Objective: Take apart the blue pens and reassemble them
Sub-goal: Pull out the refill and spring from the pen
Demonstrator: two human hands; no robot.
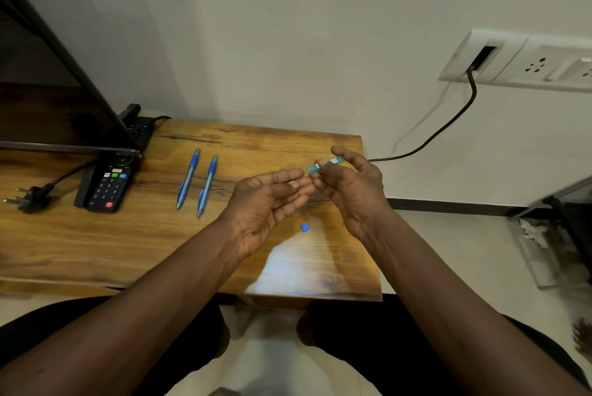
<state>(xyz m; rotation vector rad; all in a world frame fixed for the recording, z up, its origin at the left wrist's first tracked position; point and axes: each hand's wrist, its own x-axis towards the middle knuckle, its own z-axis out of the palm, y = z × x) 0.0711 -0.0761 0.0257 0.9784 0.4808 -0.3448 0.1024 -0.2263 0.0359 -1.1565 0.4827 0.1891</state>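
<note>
Blue pens lie whole on the wooden desk (pixel 96 251), 2 of them: the first pen (pixel 188 178) nearer the remote control (pixel 107 185), and the second pen (pixel 207 185) just beside it on the right. They run nearly parallel without touching, pointed ends toward the person. A third pen is in parts. The right hand (pixel 352 193) is raised above the desk's right end, and its grip is clamped on a teal-blue barrel piece (pixel 325 165) with a white label, pinched between thumb and fingertips. The left hand (pixel 262 206) is held palm up just beside it, its grip apart, fingers fairly straight and reaching toward the right hand's fingertips. A thin grey tip (pixel 282 168) shows just above the left index finger; whether the hand holds it or it lies on the desk behind cannot be told. A small blue piece (pixel 305 228) rests on the desk below and between the 2 hands. At the left a dark screen (pixel 48 91) leans over the desk, with a black plug (pixel 28 198) lying near the remote control. A black cable (pixel 448 129) runs from the wall socket (pixel 480 57) down toward the desk's far right corner.
</note>
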